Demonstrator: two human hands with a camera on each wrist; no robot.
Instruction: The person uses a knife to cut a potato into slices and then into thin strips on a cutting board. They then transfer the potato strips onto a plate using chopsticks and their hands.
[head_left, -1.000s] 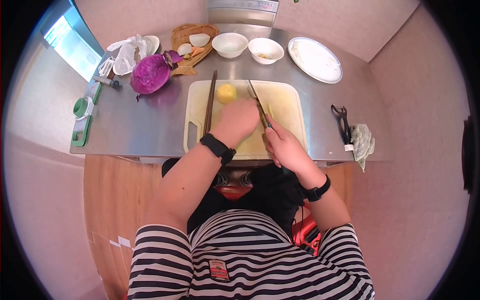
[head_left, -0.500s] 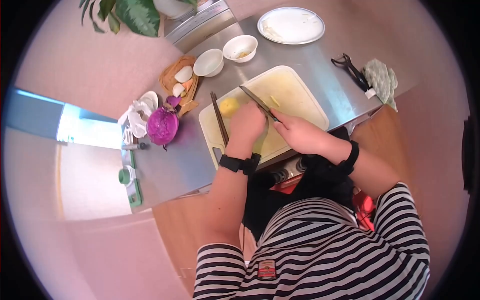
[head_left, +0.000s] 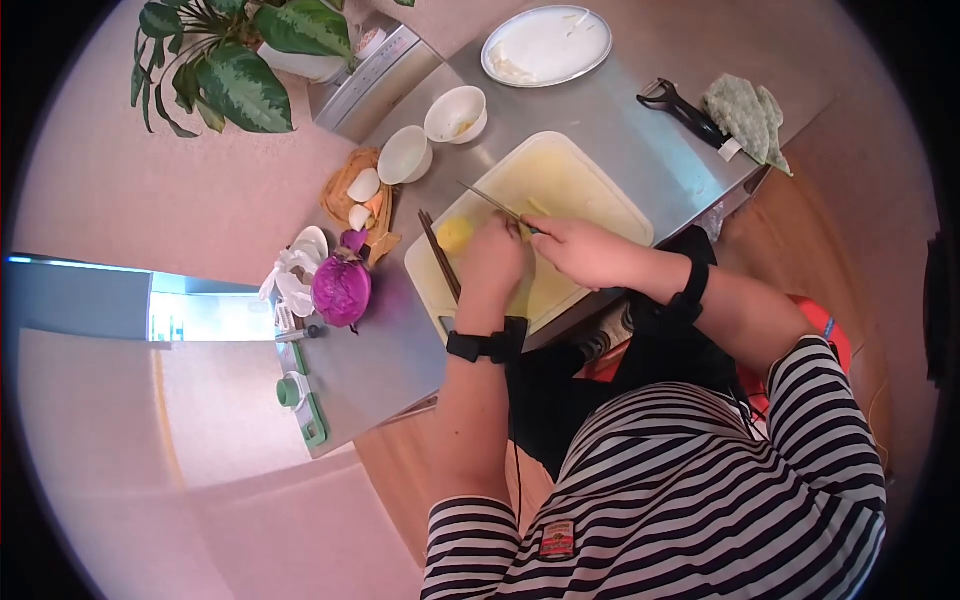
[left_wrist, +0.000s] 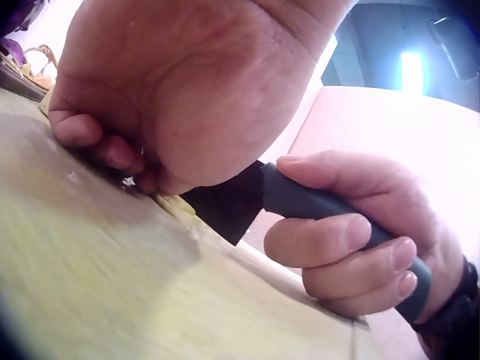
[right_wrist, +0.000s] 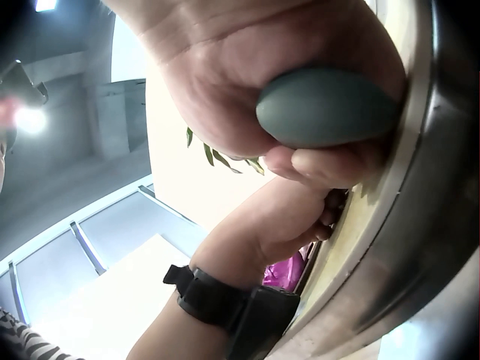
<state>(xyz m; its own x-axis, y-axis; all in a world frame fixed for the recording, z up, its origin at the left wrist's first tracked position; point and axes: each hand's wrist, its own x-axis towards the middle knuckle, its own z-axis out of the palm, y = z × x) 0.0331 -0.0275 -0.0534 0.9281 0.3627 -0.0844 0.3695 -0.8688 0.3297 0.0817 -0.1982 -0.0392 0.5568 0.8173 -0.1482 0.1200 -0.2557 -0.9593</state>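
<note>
On the pale cutting board (head_left: 605,210), my left hand (head_left: 497,262) has its fingers curled down over a pale yellow piece (left_wrist: 177,206), mostly hidden beneath them. My right hand (head_left: 582,252) grips the grey-green handle (left_wrist: 322,204) of a kitchen knife (head_left: 488,199). The knife's dark blade (left_wrist: 229,206) lies right beside the left fingertips. A round, peeled yellow potato-like vegetable (head_left: 456,235) sits just beyond the left hand. Dark chopsticks (head_left: 440,257) lie along the board's left side. A few thin yellow strips (head_left: 538,207) rest past the knife.
Left of the board are a cut purple cabbage (head_left: 342,291), a woven basket (head_left: 338,190) with onion pieces, and a green-and-white grater (head_left: 312,418). Behind stand two white bowls (head_left: 405,155) and an oval plate (head_left: 550,60). A black peeler (head_left: 690,118) and a crumpled cloth (head_left: 745,115) lie right.
The head view has swung round, so the counter looks tilted and a potted plant has come into view. Both hands stay at the board, the right still gripping the knife beside the left.
</note>
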